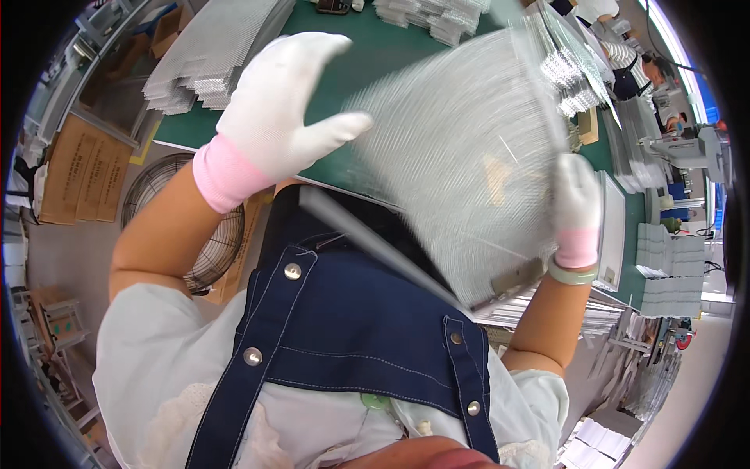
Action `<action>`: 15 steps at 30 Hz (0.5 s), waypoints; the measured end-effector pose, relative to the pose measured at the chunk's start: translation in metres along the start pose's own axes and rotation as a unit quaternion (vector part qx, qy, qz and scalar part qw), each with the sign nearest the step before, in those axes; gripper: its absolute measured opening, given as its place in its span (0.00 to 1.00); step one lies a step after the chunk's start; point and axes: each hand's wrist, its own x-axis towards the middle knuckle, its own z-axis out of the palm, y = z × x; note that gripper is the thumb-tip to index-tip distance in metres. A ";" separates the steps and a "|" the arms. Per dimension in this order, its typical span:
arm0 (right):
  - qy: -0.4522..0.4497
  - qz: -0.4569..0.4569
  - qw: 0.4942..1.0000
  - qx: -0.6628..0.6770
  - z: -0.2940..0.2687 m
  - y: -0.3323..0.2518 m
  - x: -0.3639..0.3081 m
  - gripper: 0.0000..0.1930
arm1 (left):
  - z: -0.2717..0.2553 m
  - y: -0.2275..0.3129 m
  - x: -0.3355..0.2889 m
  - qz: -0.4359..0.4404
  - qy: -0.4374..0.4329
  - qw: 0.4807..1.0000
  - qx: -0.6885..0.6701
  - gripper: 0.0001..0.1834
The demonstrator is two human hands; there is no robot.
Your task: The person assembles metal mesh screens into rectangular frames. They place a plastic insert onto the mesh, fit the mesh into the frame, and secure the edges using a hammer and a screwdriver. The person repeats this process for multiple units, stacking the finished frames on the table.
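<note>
Both my hands wear white gloves with pink cuffs. My left hand (273, 109) is raised over the table's near left part, fingers stretched and thumb apart, holding nothing. On the right, my right hand (578, 191) grips the edge of a thin, see-through grey sheet (461, 148) with fine ribbing or mesh. The sheet is tilted above the table edge and smeared by motion. A narrow grey strip (375, 242) slants in front of my dark blue apron (359, 336), also blurred; I cannot tell whether it joins the sheet.
The green table (332, 66) bears silvery ribbed stacks at the left (211, 59), far middle (437, 16) and right (574, 78). A round floor fan (211, 242) stands below my left forearm, near cardboard boxes (86, 168). Other people (629, 62) are at the far right.
</note>
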 end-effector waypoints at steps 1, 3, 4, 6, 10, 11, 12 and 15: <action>0.088 0.037 0.995 -0.003 -0.007 -0.010 0.003 0.18 | 0.006 0.005 -0.006 -0.067 0.011 0.995 -0.070 0.41; 0.223 0.025 0.950 0.216 0.010 -0.034 0.015 0.17 | 0.017 0.017 0.002 -0.169 -0.009 0.973 -0.157 0.44; 0.246 -0.004 0.945 0.214 0.022 -0.032 0.019 0.18 | 0.024 0.022 0.019 -0.155 0.008 0.979 -0.130 0.46; 0.273 -0.035 0.951 0.144 0.050 -0.025 0.012 0.19 | 0.056 0.021 0.041 -0.119 0.309 0.917 -0.221 0.44; 0.261 0.021 0.937 0.230 0.095 0.006 -0.007 0.21 | 0.085 -0.009 0.050 -0.011 0.367 0.918 -0.147 0.44; 0.247 0.038 0.940 0.233 0.100 0.011 -0.008 0.22 | 0.088 -0.008 0.047 -0.039 0.374 0.907 -0.193 0.44; 0.236 0.056 0.941 0.237 0.103 0.014 -0.010 0.22 | 0.083 -0.001 0.044 -0.064 0.378 0.892 -0.238 0.44; 0.206 0.092 0.944 0.242 0.102 0.020 -0.014 0.23 | 0.098 -0.008 0.039 -0.103 0.370 0.814 -0.435 0.50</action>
